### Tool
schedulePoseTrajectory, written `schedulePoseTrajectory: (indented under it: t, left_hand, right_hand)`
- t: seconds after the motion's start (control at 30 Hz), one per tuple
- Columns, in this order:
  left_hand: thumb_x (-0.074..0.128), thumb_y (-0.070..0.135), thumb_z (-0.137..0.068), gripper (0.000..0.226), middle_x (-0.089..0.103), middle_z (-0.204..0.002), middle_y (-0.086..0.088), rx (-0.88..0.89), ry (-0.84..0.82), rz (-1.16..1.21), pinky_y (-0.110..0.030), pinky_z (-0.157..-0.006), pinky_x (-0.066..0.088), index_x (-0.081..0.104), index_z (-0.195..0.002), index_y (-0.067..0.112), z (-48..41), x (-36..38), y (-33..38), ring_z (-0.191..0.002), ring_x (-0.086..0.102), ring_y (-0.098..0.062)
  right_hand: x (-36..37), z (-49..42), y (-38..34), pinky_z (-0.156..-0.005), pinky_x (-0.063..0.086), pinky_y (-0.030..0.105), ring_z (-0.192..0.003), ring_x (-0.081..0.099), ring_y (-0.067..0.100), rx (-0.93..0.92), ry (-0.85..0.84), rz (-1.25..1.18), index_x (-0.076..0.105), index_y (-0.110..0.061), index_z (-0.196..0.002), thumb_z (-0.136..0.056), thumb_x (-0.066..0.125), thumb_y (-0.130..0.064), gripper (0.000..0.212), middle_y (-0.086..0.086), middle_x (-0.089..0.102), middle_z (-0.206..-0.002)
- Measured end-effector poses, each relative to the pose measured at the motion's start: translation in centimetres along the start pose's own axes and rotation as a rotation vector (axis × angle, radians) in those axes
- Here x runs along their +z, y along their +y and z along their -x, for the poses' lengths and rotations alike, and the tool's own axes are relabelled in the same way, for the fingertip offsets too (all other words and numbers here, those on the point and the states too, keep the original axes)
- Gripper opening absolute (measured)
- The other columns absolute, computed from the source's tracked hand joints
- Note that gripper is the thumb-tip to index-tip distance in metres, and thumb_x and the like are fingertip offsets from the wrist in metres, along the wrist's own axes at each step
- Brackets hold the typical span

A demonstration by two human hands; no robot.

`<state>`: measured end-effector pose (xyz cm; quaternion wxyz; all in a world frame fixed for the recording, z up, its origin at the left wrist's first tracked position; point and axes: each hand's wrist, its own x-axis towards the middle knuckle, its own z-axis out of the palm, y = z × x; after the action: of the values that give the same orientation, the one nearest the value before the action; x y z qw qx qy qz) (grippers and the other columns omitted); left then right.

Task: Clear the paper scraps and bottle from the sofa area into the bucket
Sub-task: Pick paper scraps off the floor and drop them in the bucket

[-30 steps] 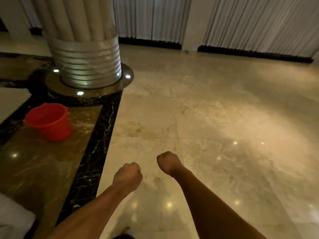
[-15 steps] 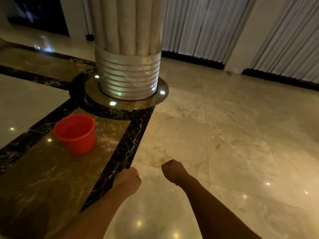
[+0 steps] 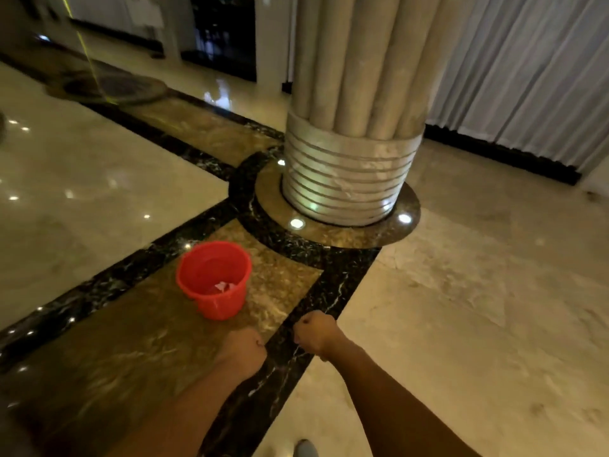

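Note:
A red plastic bucket stands upright on the brown marble floor panel, left of centre. White paper scraps lie at its bottom. My left hand is a closed fist just below and right of the bucket, apart from it. My right hand is also a fist, a little further right over the black marble band. I cannot see anything showing from either fist. No bottle and no sofa appear in view.
A thick fluted column with a ribbed metal base and floor lights rises behind the bucket. Pleated curtains hang at the back right. Polished marble floor spreads all around. A shoe tip shows at the bottom edge.
The view has swung left and closer, so the bucket and column now sit nearer the centre. Both fists stayed closed and now hang close to the bucket.

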<state>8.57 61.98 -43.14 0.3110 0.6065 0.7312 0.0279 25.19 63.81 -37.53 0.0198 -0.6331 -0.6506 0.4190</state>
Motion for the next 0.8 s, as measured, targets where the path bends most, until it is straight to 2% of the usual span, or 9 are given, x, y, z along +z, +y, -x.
schedulePoseTrajectory:
  t: [0.1,0.17,0.23,0.33,0.43,0.5,0.63,0.7,0.8]
  left_hand:
    - [0.053,0.022,-0.079,0.016,0.07,-0.09,-0.003,-0.107,0.056,0.098,-0.03,-0.08,0.049,0.06,-0.065,0.021,-4.9,-3.2,0.3,-0.092,0.065,-0.023]
    - [0.055,0.019,-0.08,0.015,0.073,-0.098,-0.007,-0.154,0.088,0.137,-0.032,-0.085,0.049,0.069,-0.077,0.014,-7.8,-5.6,0.1,-0.098,0.066,-0.025]
    - [0.056,0.018,-0.08,0.016,0.073,-0.093,-0.011,-0.211,0.098,0.211,-0.034,-0.086,0.05,0.063,-0.066,0.015,-10.6,-7.6,-0.8,-0.096,0.066,-0.029]
    - [0.056,0.012,-0.081,0.021,0.07,-0.084,-0.015,-0.283,0.126,0.337,-0.036,-0.081,0.048,0.056,-0.059,0.014,-15.8,-10.3,-2.7,-0.09,0.065,-0.033]
    - [0.057,0.014,-0.083,0.02,0.065,-0.073,-0.003,-0.318,0.16,0.485,-0.028,-0.065,0.046,0.062,-0.063,0.014,-21.7,-12.9,-5.2,-0.077,0.062,-0.024]
    - [0.054,0.014,-0.087,0.017,0.064,-0.075,-0.003,-0.321,0.163,0.538,-0.024,-0.055,0.043,0.067,-0.078,0.008,-25.6,-14.7,-7.2,-0.064,0.059,-0.018]
    - [0.046,0.017,-0.09,0.027,0.068,-0.063,-0.013,-0.301,0.097,0.574,-0.026,-0.044,0.047,0.062,-0.07,0.009,-31.5,-18.9,-11.1,-0.038,0.055,-0.017]
    - [0.047,0.024,-0.092,0.036,0.068,-0.059,-0.014,-0.315,0.084,0.547,-0.028,-0.052,0.05,0.064,-0.066,0.006,-33.8,-21.3,-12.9,-0.045,0.062,-0.022]
    - [0.046,0.03,-0.094,0.046,0.072,-0.082,-0.026,-0.348,0.096,0.518,-0.036,-0.075,0.056,0.069,-0.079,-0.006,-37.9,-24.3,-15.0,-0.08,0.07,-0.035]
  right_hand:
    - [-3.6,-6.9,-3.7,-0.069,0.044,0.024,-0.083,0.055,0.014,-0.108,-0.022,0.021,0.067,-0.013,-0.085,-0.095,0.045,-0.026,0.028,0.008,0.065,-0.098]
    - [-5.0,-11.3,-6.2,-0.077,0.049,0.029,-0.092,0.062,0.021,-0.171,-0.026,0.036,0.069,-0.003,-0.095,-0.094,0.046,-0.024,0.031,0.013,0.069,-0.104]
    - [-5.6,-15.3,-8.6,-0.069,0.05,0.029,-0.087,0.063,0.024,-0.155,-0.055,0.062,0.071,-0.004,-0.095,-0.092,0.046,-0.028,0.035,0.008,0.069,-0.088]
    - [-4.7,-22.0,-11.3,-0.053,0.038,0.023,-0.076,0.058,0.018,-0.158,-0.088,0.107,0.069,-0.005,-0.086,-0.092,0.047,-0.029,0.034,-0.001,0.059,-0.069]
    - [-3.5,-28.5,-14.5,-0.063,0.043,0.026,-0.078,0.061,0.02,-0.142,-0.12,0.14,0.069,-0.005,-0.088,-0.098,0.042,-0.039,0.045,0.01,0.067,-0.082]
    - [-2.9,-32.4,-16.7,-0.066,0.043,0.026,-0.075,0.06,0.02,-0.135,-0.114,0.141,0.069,-0.004,-0.087,-0.1,0.037,-0.041,0.05,0.01,0.065,-0.079]
    - [-2.5,-38.8,-21.3,-0.049,0.041,0.022,-0.052,0.051,0.009,-0.033,-0.133,0.078,0.064,-0.009,-0.08,-0.099,0.039,-0.041,0.045,-0.001,0.055,-0.061]
    - [-2.6,-41.7,-23.8,-0.047,0.04,0.022,-0.048,0.049,0.01,-0.036,-0.14,0.109,0.064,-0.007,-0.075,-0.099,0.04,-0.039,0.047,0.0,0.054,-0.059]
    - [-3.1,-45.7,-27.1,-0.052,0.039,0.027,-0.049,0.048,0.014,-0.048,-0.12,0.111,0.054,-0.012,-0.06,-0.101,0.037,-0.035,0.05,0.003,0.051,-0.056]
